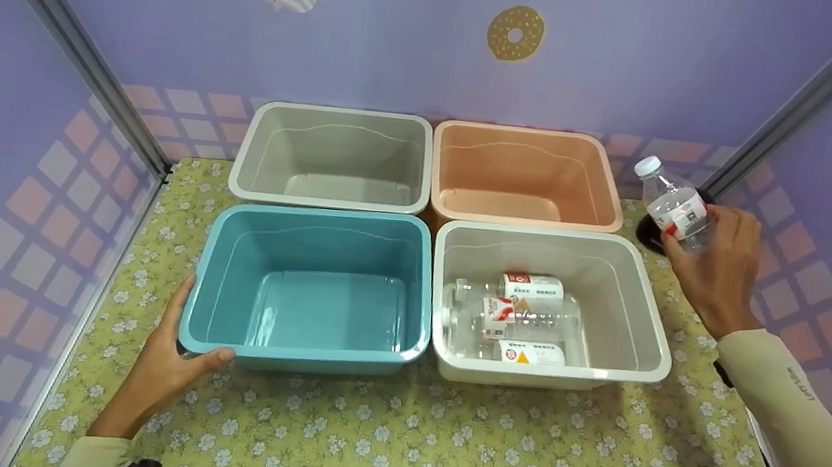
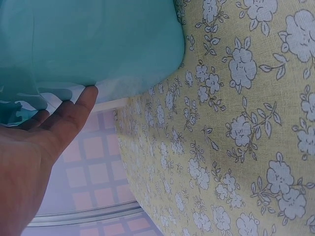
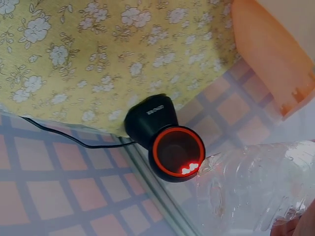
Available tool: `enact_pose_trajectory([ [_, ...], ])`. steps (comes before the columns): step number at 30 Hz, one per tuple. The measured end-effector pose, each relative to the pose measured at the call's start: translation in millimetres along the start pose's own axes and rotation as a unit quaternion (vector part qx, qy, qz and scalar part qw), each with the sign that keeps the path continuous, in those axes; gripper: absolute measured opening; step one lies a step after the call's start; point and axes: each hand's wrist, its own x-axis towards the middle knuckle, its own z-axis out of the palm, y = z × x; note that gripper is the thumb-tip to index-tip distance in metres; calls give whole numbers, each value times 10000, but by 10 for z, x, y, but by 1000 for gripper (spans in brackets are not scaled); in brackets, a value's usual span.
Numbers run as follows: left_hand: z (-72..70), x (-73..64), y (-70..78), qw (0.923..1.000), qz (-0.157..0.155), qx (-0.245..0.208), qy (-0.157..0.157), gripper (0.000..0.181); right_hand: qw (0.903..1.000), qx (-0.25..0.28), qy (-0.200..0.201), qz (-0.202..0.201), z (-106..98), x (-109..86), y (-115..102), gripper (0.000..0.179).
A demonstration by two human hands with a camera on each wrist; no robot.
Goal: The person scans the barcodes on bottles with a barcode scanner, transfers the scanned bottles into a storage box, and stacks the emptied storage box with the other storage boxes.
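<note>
My right hand (image 1: pixel 728 264) grips a clear plastic bottle (image 1: pixel 678 209) with a white cap and a red-and-white label. The bottle leans with its cap up and to the left. In the right wrist view its base overlaps the edge of a black barcode scanner (image 3: pixel 170 142) with an orange ring and lit red spots. At the front left, my left hand (image 1: pixel 165 362) touches the near-left corner of the blue bin (image 1: pixel 300 357), thumb along the front rim. The left wrist view shows extended fingers (image 2: pixel 74 115) against the bin's side under the rim.
The white bin (image 1: pixel 547 368) at front right holds several clear bottles (image 1: pixel 529 315) lying down. Behind stand a grey bin (image 1: pixel 328 202) and an orange bin (image 1: pixel 526 220). Purple walls (image 1: pixel 403 37) enclose the floral cloth (image 1: pixel 398 442). A black cable (image 3: pixel 83 143) runs from the scanner.
</note>
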Motion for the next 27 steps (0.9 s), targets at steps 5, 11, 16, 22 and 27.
enact_pose_trajectory([
  [5, -2, -1, -5, 10000, -8, 57, 11, 124, 9999, 62, -138, -82, -17, 34, -67, 57],
  [11, 0, -5, -13, 10000, 7, 15, 22, 124, 9992, 177, -249, -248, -16, 68, -131, 58],
  [16, -4, 1, -11, 10000, 1, -23, -6, 124, 9980, 257, -367, -451, -1, 86, -170, 58],
  [22, -5, 6, -11, 10000, -17, 4, -39, 123, 9962, 256, -690, -476, -10, 119, -213, 61],
  [27, -5, 4, -5, 10000, -40, 10, -41, 123, 9944, 329, -913, -416, -21, 164, -254, 61],
])
